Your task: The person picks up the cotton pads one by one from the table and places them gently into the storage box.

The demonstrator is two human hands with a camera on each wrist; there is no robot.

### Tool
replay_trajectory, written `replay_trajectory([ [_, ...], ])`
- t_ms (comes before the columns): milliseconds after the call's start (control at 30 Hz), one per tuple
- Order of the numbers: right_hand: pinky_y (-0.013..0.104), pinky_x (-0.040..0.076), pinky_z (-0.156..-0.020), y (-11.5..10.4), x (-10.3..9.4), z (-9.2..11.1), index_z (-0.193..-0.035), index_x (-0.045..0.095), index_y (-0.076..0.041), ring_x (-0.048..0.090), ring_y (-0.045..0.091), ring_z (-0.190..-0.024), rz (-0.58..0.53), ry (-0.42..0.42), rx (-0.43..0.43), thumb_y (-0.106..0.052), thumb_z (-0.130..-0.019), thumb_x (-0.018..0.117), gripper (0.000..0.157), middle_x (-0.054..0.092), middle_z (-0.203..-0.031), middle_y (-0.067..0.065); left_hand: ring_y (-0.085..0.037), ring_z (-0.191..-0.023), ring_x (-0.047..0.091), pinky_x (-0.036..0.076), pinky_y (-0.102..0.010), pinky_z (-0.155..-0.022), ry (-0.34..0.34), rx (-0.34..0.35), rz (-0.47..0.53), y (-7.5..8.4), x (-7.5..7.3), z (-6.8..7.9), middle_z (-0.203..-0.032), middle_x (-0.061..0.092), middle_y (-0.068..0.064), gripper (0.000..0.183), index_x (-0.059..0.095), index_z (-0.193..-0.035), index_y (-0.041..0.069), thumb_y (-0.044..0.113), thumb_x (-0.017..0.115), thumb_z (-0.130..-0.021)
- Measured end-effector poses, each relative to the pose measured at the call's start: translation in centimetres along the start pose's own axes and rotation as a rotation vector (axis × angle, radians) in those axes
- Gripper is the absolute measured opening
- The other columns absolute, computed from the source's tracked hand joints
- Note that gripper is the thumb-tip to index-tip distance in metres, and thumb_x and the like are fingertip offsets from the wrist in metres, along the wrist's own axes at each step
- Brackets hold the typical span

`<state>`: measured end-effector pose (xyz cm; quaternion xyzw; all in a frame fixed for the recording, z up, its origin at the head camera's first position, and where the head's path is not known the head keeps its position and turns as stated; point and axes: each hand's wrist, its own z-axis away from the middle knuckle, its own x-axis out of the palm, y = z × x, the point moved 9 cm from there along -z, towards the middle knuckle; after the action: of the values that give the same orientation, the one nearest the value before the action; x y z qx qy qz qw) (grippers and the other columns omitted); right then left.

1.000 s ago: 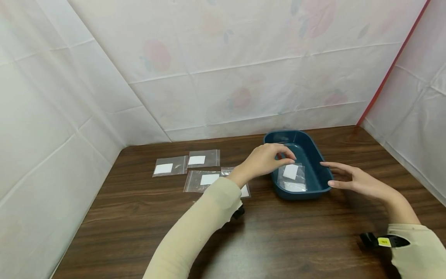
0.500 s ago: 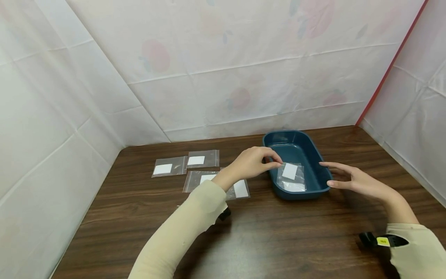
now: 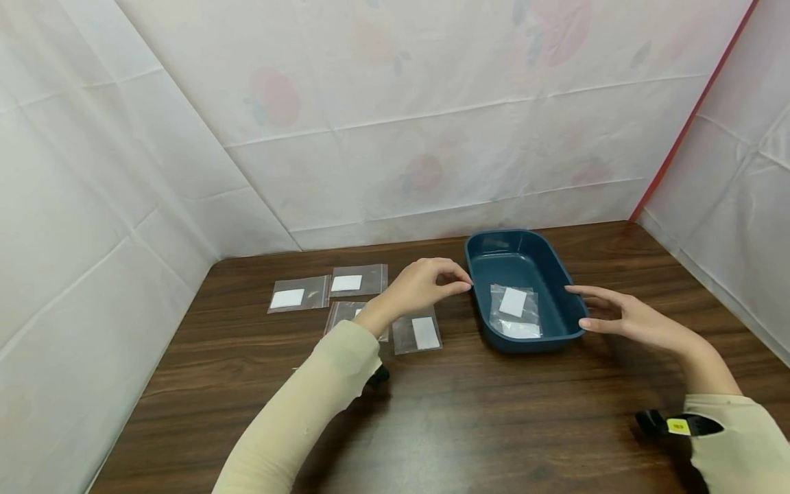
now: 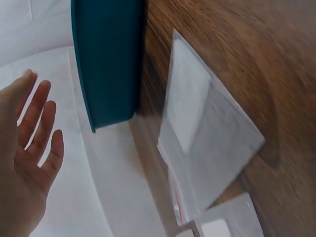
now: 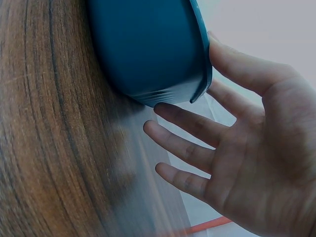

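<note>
My left hand [image 3: 420, 286] hangs with nothing in it just left of the blue plastic bin [image 3: 524, 347]; the left wrist view shows its fingers [image 4: 37, 113] spread and loosely bent. My right hand [image 3: 642, 322] rests thumb and forefinger against the bin's right rim, its other fingers extended in the right wrist view. Inside the bin, near its front end, a small clear zip bag [image 3: 514, 303] with a white square piece overlaps another bag [image 3: 521, 331]. Below my left hand lies a zip bag [image 3: 417, 334] with a white piece, and my wrist partly covers a second bag [image 3: 341, 317].
Two more zip bags, one at the far left [image 3: 300, 294] and one beside it [image 3: 360, 280], lie flat on the dark wood table [image 3: 469, 425]. Pale sheeting [image 3: 395, 171] rises behind the table and along both sides.
My left hand has drawn back leftward from over the bin to outside its left rim, uncovering the bag below. The right hand and the bags have stayed in place.
</note>
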<state>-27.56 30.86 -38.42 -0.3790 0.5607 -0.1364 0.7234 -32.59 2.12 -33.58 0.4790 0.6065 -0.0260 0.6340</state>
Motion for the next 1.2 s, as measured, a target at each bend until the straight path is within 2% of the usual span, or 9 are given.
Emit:
replay_trajectory([
  [200, 0.073, 0.036, -0.092, 0.1, 0.0, 0.0, -0.153, 0.038, -0.013, 0.035, 0.053, -0.134, -0.004, 0.004, 0.004, -0.030, -0.098, 0.064, 0.063, 0.031, -0.154, 0.026, -0.004, -0.089, 0.058, 0.048, -0.027, -0.080, 0.012, -0.032, -0.013, -1.3, -0.3, 0.5, -0.105, 0.068, 0.015, 0.017, 0.074, -0.107, 0.025, 0.035, 0.066, -0.096],
  [433, 0.073, 0.037, -0.091, 0.1, 0.0, -0.1, -0.153, 0.037, -0.013, 0.035, 0.054, -0.133, -0.005, 0.003, 0.001, -0.027, -0.098, 0.065, 0.063, 0.031, -0.154, 0.028, -0.005, -0.095, 0.059, 0.049, -0.029, -0.084, -0.005, -0.053, 0.005, -2.4, -0.5, 1.3, -0.107, 0.068, 0.014, 0.018, 0.074, -0.108, 0.024, 0.035, 0.066, -0.097],
  [733, 0.074, 0.037, -0.091, 0.2, 0.0, 0.0, -0.153, 0.037, -0.013, 0.035, 0.054, -0.133, -0.003, 0.002, 0.014, -0.029, -0.098, 0.064, 0.063, 0.030, -0.154, 0.028, -0.015, -0.119, 0.057, 0.045, -0.039, -0.100, -0.064, -0.099, 0.025, -4.0, -0.1, 2.2, -0.116, 0.067, 0.009, 0.023, 0.073, -0.112, 0.018, 0.033, 0.068, -0.095],
  [1200, 0.074, 0.036, -0.092, 0.3, 0.0, 0.0, -0.153, 0.037, -0.014, 0.034, 0.053, -0.134, -0.012, -0.001, 0.024, -0.031, -0.098, 0.064, 0.063, 0.030, -0.155, 0.027, -0.017, -0.115, 0.058, 0.047, -0.039, -0.097, -0.115, -0.159, 0.003, -7.4, -0.2, 4.1, -0.119, 0.065, 0.005, 0.026, 0.072, -0.115, 0.016, 0.029, 0.072, -0.093],
])
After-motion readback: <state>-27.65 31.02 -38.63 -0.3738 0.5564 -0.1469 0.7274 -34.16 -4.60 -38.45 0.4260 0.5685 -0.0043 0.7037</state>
